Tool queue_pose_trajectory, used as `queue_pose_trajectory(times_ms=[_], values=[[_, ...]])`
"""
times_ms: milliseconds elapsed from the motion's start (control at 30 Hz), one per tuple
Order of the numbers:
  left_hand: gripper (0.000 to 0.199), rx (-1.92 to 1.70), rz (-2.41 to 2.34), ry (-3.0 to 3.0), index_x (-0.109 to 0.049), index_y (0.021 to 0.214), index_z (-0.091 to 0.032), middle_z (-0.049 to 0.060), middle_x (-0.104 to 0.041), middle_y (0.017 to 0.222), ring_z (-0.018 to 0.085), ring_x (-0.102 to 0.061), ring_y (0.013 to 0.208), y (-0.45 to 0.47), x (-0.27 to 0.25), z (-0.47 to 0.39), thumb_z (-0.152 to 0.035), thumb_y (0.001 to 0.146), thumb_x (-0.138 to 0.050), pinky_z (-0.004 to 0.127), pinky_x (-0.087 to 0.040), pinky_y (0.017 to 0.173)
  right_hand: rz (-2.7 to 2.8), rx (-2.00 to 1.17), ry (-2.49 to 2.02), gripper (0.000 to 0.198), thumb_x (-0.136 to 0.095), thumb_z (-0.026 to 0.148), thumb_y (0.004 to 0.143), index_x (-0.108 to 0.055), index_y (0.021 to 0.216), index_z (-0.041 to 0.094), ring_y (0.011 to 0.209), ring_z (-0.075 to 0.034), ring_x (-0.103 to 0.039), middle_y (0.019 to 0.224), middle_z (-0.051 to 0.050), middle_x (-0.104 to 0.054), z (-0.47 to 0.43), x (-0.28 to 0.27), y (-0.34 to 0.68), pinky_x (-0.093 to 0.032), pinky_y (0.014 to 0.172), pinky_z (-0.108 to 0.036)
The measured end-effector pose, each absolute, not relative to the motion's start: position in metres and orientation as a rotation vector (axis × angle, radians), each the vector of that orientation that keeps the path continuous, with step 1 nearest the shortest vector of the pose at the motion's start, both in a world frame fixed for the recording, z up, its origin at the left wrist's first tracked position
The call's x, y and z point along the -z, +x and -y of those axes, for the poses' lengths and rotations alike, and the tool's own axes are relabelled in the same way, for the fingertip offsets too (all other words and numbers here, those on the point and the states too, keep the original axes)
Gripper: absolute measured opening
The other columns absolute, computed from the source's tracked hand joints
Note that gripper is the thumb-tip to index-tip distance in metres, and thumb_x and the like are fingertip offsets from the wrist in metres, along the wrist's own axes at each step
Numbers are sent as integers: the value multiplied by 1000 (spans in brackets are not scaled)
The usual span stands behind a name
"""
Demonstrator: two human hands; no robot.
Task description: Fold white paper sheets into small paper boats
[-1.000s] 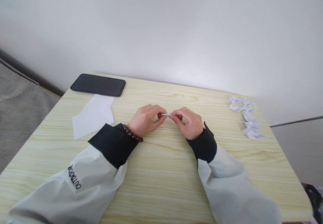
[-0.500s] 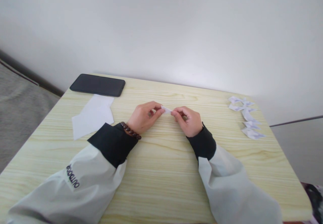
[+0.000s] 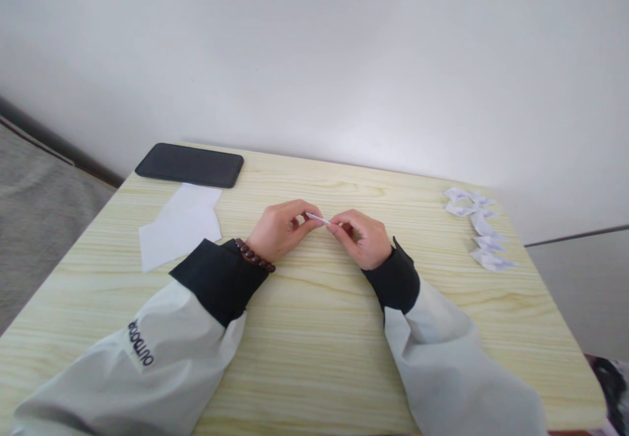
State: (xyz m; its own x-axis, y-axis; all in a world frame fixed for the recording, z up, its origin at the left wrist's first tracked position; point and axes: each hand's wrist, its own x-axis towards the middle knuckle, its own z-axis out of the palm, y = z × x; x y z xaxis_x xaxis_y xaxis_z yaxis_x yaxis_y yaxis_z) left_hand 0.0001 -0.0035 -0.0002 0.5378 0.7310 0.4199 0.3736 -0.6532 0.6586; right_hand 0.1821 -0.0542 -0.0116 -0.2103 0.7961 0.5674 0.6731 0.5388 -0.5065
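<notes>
Pinching a small white paper piece point(image 3: 317, 218) from its two ends, the left hand point(image 3: 280, 233) and right hand point(image 3: 362, 238) meet over the middle of the tabletop point(image 3: 314, 344), thumbs and fingers pressed together on it. Holding both ends probably steadies so slight a piece. Plain white sheets point(image 3: 181, 223) lie at left, just on the near side of a dark phone point(image 3: 189, 164); folded paper shapes point(image 3: 486, 242) line the far right, perhaps set apart so the sleeves point(image 3: 462, 357) don't brush them. The held piece looks thin and straight, slanting slightly down rightward; seen nearly edge-on, its creases are hard to make out.
</notes>
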Motion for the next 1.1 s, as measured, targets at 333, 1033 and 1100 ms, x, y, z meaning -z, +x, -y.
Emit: queue_pose_trajectory(times_ms=[333,1033,1100], values=[[15,-997,-923,2232,-68,73,-16,-1,-63,56,9,-55,50,-2,-1,7,-28,79,-63,19,-42,51,2005,-60,-1169,12,-52,21,87,-61,80,18,60,-10,-56,73,-2,-66,55,13,184,-43,56,-20],[24,-998,-939,2031,-72,88,-18,0,-72,69,12,-67,64,-1,-3,7,-36,82,-58,20,-53,66,1940,-68,-1187,12,-51,22,88,-58,79,19,55,-9,-52,71,-2,-63,55,10,183,-42,54,-20],[24,-989,-936,2034,-72,85,-18,0,-72,67,14,-68,67,-1,-4,7,-36,83,-57,21,-53,69,1952,-69,-1185,12,-49,21,88,-58,79,19,56,-9,-53,73,-2,-64,56,10,183,-43,54,-21]])
